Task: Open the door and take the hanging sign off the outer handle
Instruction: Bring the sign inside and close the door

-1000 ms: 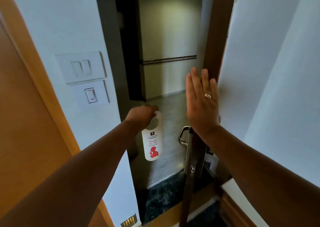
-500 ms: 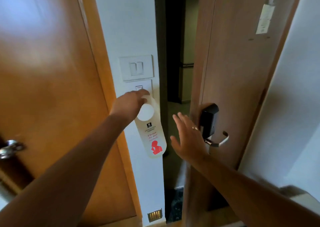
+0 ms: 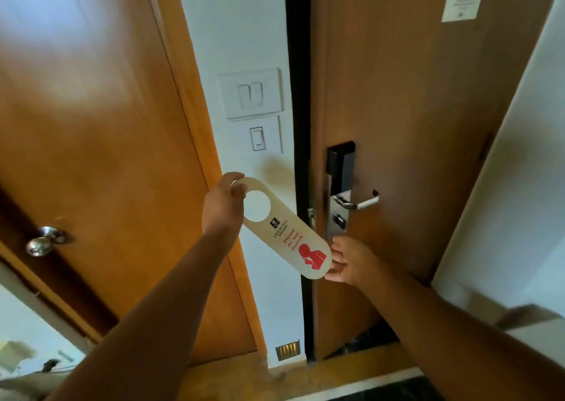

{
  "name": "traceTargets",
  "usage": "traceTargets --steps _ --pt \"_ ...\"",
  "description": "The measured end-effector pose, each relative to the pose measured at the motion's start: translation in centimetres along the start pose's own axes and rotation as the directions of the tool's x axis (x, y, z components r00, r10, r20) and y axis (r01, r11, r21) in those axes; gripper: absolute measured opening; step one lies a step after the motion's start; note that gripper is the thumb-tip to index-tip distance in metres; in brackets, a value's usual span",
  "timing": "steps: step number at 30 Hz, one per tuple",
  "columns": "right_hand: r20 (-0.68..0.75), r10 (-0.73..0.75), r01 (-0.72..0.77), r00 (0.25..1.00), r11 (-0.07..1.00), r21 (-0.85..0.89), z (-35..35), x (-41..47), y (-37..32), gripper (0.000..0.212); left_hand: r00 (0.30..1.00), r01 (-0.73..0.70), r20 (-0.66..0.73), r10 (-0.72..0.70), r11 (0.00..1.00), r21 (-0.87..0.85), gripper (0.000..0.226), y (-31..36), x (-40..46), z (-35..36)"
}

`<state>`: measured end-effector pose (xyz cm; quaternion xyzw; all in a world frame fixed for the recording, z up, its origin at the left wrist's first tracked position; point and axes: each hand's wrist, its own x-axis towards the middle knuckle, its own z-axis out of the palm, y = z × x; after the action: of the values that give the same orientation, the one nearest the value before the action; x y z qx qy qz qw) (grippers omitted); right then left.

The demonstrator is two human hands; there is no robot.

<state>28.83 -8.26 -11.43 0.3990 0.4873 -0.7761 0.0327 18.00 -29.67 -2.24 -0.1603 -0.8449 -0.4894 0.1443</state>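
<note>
Wooden door (image 3: 412, 119) fills the right of the frame, second wood door (image 3: 91, 125) at left, white wall with switches (image 3: 251, 94) between. Hanging sign (image 3: 284, 226) mid-frame, tilted: left hand (image 3: 221, 206) pinches its hole end, right hand (image 3: 351, 261) fingers grip the lower end below the lever handle (image 3: 356, 202).

A white wall strip (image 3: 244, 33) carries a double rocker switch plate (image 3: 250, 93) above a single switch (image 3: 257, 138). Left of it stands a wooden door (image 3: 91, 125) with a round metal knob (image 3: 46, 241). A brass-coloured fitting (image 3: 287, 350), possibly a vent, sits near the floor.
</note>
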Motion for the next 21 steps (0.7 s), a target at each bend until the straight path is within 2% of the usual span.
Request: traceTargets --steps 3,6,11,13,15,18,21 --pt "-0.132 0.009 -0.007 0.991 1.0 0.014 -3.9 0.4 0.7 0.031 0.991 0.123 0.054 -0.121 0.992 -0.034 0.031 -2.0 -1.8 4.4" --pt "-0.258 -0.006 0.006 0.966 1.0 0.0 -8.8 1.1 1.4 0.03 0.958 0.191 0.217 -0.186 0.982 -0.001 0.035 -3.0 -4.1 10.0" --pt "-0.438 0.012 -0.057 0.899 0.994 -0.089 -17.8 3.2 2.1 0.026 0.849 0.325 0.451 -0.275 0.945 -0.034 0.035 -3.4 -7.6 19.9" --pt "-0.499 0.033 -0.099 0.866 0.989 -0.107 -22.3 4.2 2.6 0.018 0.795 0.378 0.513 -0.324 0.926 -0.002 0.035 -2.9 -9.1 24.5" --pt "-0.554 0.084 -0.133 0.828 0.99 -0.049 -27.2 5.2 3.2 0.006 0.736 0.415 0.567 -0.37 0.908 0.054 0.037 -1.9 -10.6 29.4" --pt "-0.581 0.189 -0.171 0.791 0.981 0.087 -34.3 6.3 4.4 0.009 0.669 0.361 0.649 -0.361 0.922 0.141 0.033 -0.3 -12.9 36.6" --pt "-0.626 0.3 -0.212 0.72 0.954 0.213 -42.0 7.4 6.3 0.007 0.587 0.233 0.739 -0.33 0.944 0.235 0.035 1.7 -15.7 45.3"
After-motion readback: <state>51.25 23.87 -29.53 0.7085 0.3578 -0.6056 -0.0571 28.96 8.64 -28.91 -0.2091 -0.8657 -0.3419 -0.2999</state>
